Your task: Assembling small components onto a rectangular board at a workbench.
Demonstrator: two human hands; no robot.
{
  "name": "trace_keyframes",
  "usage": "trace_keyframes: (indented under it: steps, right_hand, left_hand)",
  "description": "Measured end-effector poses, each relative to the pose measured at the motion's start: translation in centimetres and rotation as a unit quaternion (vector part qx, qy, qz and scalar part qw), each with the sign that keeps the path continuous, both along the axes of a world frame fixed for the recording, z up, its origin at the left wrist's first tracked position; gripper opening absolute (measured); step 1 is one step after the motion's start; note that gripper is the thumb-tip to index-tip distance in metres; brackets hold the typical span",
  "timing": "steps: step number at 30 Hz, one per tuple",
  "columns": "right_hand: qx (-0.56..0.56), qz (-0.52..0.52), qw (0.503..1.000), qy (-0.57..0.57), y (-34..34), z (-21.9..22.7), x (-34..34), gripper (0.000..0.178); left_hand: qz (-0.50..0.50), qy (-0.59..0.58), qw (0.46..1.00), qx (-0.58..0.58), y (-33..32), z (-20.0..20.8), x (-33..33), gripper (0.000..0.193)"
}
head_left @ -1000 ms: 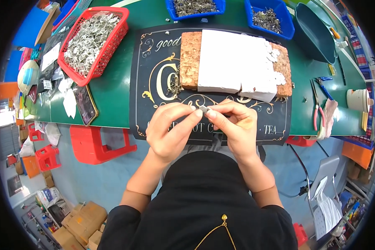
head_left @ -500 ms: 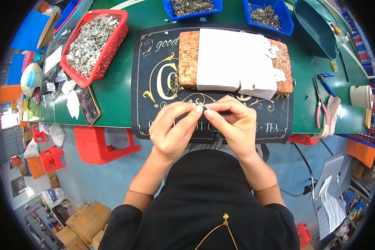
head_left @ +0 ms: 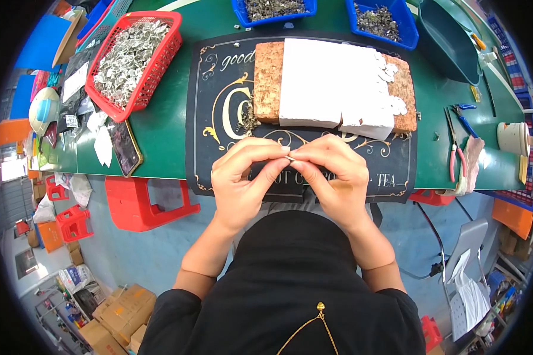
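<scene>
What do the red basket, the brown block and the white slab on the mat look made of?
Red basket: moulded plastic, glossy open lattice. Brown block: probably cork, speckled and matte. White slab: likely foam, matte with crumbling, chipped edges. Mat: smooth, printed, perhaps vinyl.

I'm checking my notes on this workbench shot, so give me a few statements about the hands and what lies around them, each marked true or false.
1. Both hands pinch one small silvery piece between their fingertips. True.
2. The left hand rests inside the red basket. False: the basket stands apart at the left of the green table, and the hand is over the black mat.
3. A white slab lies on the brown cork board. True.
4. The red-handled pliers are in the right hand. False: they lie on the table, further right.
5. Two blue bins stand at the table's far edge. True.
</scene>
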State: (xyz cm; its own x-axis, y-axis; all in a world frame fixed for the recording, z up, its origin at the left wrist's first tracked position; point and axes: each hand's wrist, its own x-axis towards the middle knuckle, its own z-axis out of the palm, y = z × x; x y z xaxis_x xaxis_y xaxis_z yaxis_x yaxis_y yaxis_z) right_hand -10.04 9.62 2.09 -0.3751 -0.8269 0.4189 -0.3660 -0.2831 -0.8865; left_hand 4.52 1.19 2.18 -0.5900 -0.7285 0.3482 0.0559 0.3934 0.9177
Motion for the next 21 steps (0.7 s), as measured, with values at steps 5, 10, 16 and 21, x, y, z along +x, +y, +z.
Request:
trace_keyframes:
  steps: [5,10,16,21]
  right_hand:
    - [0.014,-0.047,0.999,0.012,0.6,1.2,-0.6,0.013]
    - [0.069,-0.114,0.956,0.262,0.5,2.7,-3.1,0.011]
    - [0.054,-0.121,0.941,0.31,-0.7,1.9,-4.0,0.017]
    - [0.023,-0.112,0.959,0.259,-0.6,0.8,-3.9,0.021]
  left_hand:
    - [0.013,0.006,1.0,-0.018,0.2,0.3,-1.5,0.019]
    - [0.076,-0.108,0.953,-0.274,-1.5,1.1,-3.1,0.031]
    - [0.061,-0.172,0.935,-0.304,-3.1,-1.5,-4.4,0.041]
    - [0.074,-0.175,0.925,-0.33,-3.1,-1.5,-4.8,0.038]
